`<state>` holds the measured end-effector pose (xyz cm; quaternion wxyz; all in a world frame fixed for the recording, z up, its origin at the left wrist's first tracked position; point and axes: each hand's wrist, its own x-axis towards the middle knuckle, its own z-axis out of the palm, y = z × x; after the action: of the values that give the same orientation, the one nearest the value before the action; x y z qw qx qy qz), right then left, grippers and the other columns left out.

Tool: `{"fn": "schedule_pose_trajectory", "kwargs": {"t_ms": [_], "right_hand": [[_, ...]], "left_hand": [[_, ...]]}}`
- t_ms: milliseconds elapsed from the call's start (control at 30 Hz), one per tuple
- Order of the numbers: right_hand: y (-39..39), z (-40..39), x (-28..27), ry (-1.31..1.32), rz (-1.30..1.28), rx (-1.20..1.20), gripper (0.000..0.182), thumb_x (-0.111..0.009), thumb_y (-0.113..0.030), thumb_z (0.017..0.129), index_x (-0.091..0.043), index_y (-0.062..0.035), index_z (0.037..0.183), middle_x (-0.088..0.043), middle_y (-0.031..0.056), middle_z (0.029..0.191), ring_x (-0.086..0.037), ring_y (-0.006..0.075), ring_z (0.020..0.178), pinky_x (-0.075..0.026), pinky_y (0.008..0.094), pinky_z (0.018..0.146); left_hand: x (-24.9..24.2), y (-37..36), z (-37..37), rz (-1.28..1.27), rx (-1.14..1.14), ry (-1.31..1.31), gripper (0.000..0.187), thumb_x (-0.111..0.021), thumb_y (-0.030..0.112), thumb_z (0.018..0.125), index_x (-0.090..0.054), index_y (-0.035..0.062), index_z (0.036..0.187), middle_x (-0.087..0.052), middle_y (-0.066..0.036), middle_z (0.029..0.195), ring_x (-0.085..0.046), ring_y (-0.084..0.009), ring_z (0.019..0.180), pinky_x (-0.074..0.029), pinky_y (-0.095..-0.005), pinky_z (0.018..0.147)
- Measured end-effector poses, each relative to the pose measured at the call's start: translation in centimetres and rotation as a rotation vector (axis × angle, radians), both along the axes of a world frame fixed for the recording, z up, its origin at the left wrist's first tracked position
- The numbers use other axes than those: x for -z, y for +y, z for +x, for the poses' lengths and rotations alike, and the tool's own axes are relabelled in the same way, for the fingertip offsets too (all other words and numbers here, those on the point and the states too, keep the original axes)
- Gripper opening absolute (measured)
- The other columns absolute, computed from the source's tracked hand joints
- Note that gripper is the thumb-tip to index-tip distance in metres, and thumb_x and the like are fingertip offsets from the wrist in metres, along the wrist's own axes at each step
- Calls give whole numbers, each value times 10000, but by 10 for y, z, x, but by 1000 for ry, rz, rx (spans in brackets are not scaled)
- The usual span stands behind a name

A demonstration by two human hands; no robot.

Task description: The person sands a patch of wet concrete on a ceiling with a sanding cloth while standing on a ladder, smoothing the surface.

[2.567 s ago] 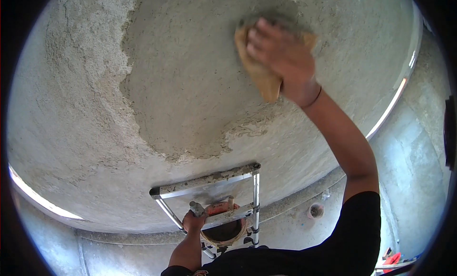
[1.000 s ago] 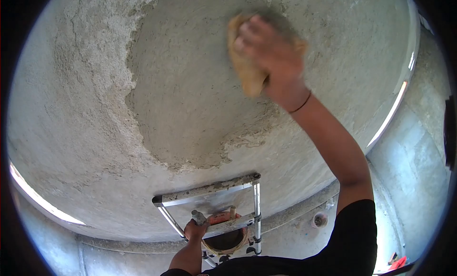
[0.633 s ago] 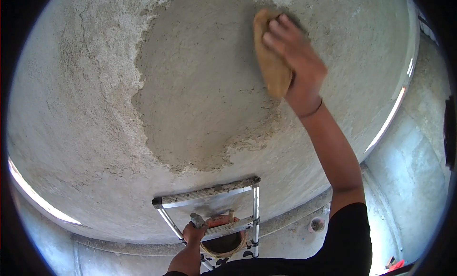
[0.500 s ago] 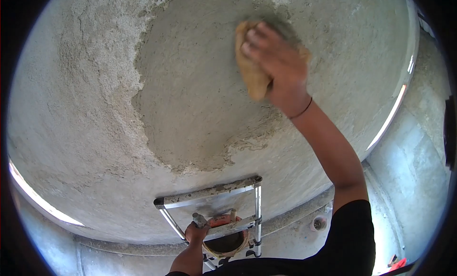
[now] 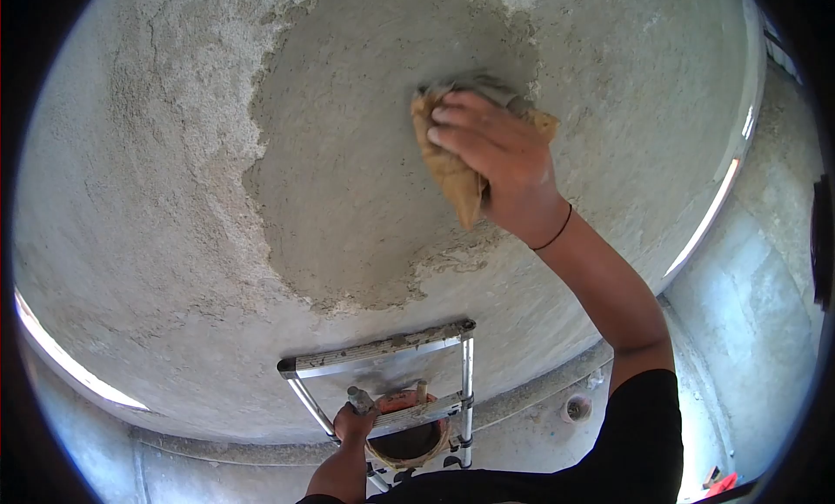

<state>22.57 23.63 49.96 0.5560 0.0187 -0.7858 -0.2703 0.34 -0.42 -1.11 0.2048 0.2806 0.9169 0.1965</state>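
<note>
My right hand (image 5: 500, 152) is closed on a crumpled tan cloth (image 5: 448, 169), its fingers pressing the cloth against the wall. Part of the cloth is grey and smeared. Under it lies a darker, damp-looking patch of mortar (image 5: 339, 156) with a ragged border. Low in the view, my left hand (image 5: 354, 423) is closed at the left side of a metal ladder (image 5: 383, 352). A grey, mortar-crusted stub (image 5: 360, 400) sticks up beside its fingers; what it belongs to is hidden.
Behind the ladder's step is a bucket (image 5: 409, 443) with dark grey contents and a short tan handle-like piece (image 5: 423, 389). Rough old plaster (image 5: 187, 156) borders the patch on the left. A small round container (image 5: 577, 408) stands lower right, and a red object (image 5: 722, 484) lies farther right.
My right hand and the cloth have moved down and slightly left across the patch. My left hand stays at the ladder.
</note>
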Motion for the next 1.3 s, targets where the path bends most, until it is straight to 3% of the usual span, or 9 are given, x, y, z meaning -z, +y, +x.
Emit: {"fn": "schedule_pose_trajectory", "kwargs": {"t_ms": [67, 267, 467, 667, 833, 967, 1033, 1167, 1300], "right_hand": [[1, 3, -1, -73, -28, -39, 280, -782, -21, 745, -748, -35, 1023, -735, 136, 1162, -678, 333, 1183, -578, 406, 964], [20, -1, -22, 198, 93, 1, 231, -735, -35, 804, -753, -46, 1034, -735, 124, 1175, -674, 306, 1207, -581, 405, 946], [1, -6, 53, -162, -28, 29, 246, -717, -65, 832, -752, -55, 1075, -732, 125, 1200, -661, 308, 1234, -570, 417, 953], [16, 3, 6, 259, 25, 2, 242, -665, -75, 878, -755, -72, 1102, -735, 95, 1205, -655, 267, 1252, -577, 386, 934], [2, -14, 50, -98, -21, 40, 265, -704, -79, 842, -762, -79, 1101, -730, 118, 1220, -656, 287, 1250, -561, 391, 960], [1, -1, 38, -120, -21, -4, 271, -713, -67, 825, -764, -72, 1091, -726, 123, 1230, -652, 303, 1254, -559, 406, 974], [8, 3, 7, 191, 23, 10, 246, -683, -47, 846, -765, -72, 1077, -727, 104, 1235, -650, 308, 1256, -550, 410, 984], [19, -13, 18, 220, 18, 12, 245, -679, -43, 841, -762, -78, 1069, -726, 92, 1243, -636, 313, 1277, -548, 402, 976], [2, -16, 70, -154, -25, -28, 297, -723, -49, 801, -757, -66, 1095, -725, 106, 1227, -636, 315, 1271, -540, 407, 1015]], "left_hand": [[1, -1, 1, 0, -8, -11, 637, -853, 534, 620, -742, 92, 1066, -757, -161, 1055, -720, -343, 1023, -566, -458, 916], [-8, 1, 2, 4, -5, -5, 650, -842, 569, 626, -745, 99, 1066, -758, -163, 1049, -723, -348, 1015, -570, -460, 908], [4, -2, 1, 4, -12, 0, 633, -832, 578, 633, -745, 104, 1044, -760, -159, 1033, -725, -347, 1006, -573, -463, 897], [13, 0, -1, 12, -4, 18, 639, -834, 584, 631, -739, 107, 1046, -756, -160, 1051, -723, -347, 1015, -572, -464, 893], [13, 1, -3, -6, 7, 18, 657, -835, 593, 629, -736, 109, 1061, -755, -162, 1052, -721, -344, 1022, -571, -463, 897], [6, 2, -4, -17, -6, 23, 669, -832, 605, 627, -736, 101, 1056, -754, -167, 1045, -722, -344, 1021, -571, -463, 898], [4, 3, 1, -14, -6, 30, 672, -832, 608, 626, -736, 98, 1054, -754, -169, 1041, -722, -345, 1019, -571, -464, 898], [2, 3, -2, -17, 8, 29, 689, -828, 609, 625, -730, 97, 1076, -752, -168, 1060, -720, -345, 1027, -570, -465, 902], [11, 2, -5, -16, 2, -35, 688, -830, 599, 623, -727, 98, 1082, -748, -163, 1087, -716, -341, 1038, -568, -463, 909]]}}
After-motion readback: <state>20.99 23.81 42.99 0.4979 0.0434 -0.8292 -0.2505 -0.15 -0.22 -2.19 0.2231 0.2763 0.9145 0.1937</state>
